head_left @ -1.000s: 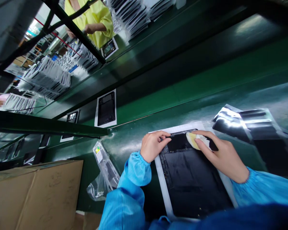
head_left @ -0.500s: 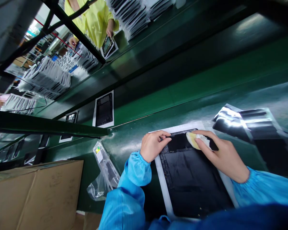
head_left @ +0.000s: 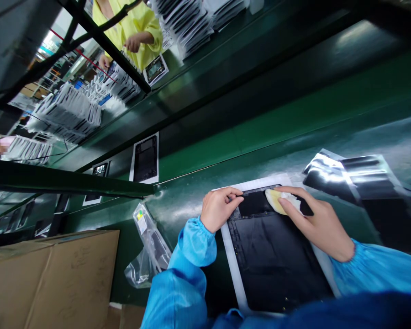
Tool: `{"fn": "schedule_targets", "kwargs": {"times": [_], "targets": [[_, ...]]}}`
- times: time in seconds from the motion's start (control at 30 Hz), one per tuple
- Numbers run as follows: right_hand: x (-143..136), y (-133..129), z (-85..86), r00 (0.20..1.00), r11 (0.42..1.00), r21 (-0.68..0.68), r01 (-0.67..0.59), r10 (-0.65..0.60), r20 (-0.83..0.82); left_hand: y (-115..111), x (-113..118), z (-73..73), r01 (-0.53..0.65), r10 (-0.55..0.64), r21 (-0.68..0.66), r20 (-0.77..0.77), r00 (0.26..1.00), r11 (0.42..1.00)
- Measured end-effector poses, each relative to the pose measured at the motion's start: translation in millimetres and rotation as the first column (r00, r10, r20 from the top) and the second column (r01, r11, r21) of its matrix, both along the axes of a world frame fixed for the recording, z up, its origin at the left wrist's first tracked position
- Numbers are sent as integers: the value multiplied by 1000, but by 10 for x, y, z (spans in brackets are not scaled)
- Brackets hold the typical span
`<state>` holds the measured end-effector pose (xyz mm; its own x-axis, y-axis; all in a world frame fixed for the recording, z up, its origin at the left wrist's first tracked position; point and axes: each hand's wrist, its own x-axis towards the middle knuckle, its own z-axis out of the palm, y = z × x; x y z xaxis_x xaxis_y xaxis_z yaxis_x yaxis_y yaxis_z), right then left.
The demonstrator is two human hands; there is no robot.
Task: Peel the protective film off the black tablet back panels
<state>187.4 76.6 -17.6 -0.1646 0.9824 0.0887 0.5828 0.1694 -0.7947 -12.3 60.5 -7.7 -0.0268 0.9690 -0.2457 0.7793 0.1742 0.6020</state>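
A black tablet housing (head_left: 277, 256) lies on a white sheet (head_left: 230, 260) on the green bench in front of me. At its upper left corner is my left hand (head_left: 219, 208), closed, with thumb and bent forefinger pinching the edge. My right hand (head_left: 315, 224) is closed round a pale yellow and white wiping pad (head_left: 276, 201). The pad rests against the dark upper strip of the housing, near its top edge. My fingers hide part of the pad and the upper right corner.
Glossy dark film sheets (head_left: 366, 183) lie to the right. Left of my arm are a clear plastic bag (head_left: 150, 242) and a cardboard box (head_left: 55, 274). Another tablet housing (head_left: 145, 157) sits on the belt beyond a green rail (head_left: 68, 180). A co-worker in yellow (head_left: 130, 27) stands across.
The housing on the belt has shifted slightly left. The co-worker's hand has lifted off the tablet before them. My hands and the pad are almost unchanged.
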Motion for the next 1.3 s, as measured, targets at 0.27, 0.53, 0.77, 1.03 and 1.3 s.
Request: {"fn": "schedule_targets", "kwargs": {"times": [0.27, 0.53, 0.77, 1.03, 1.3], "targets": [[7, -6, -19, 1000, 1000, -6, 5, -5, -8, -1, -4, -26, -4, 4, 2, 63, 998, 1000], [0, -1, -14, 1000, 1000, 2, 2, -2, 3, 3, 4, -27, 9, -9, 21, -6, 1000, 1000], [-3, 3, -25, 1000, 1000, -2, -15, 15, 21, -8, 20, 7, 32, -31, 12, -78, 996, 999], [-8, 4, -14, 999, 1000, 4, -17, 17, 36, -36, 29, -12, 79, -69, 49, -183, 981, 996], [-9, 19, -7, 999, 1000, 12, -28, 27, 47, -103, 155, 95, 289, -205, 39, -613, 763, 957]]}}
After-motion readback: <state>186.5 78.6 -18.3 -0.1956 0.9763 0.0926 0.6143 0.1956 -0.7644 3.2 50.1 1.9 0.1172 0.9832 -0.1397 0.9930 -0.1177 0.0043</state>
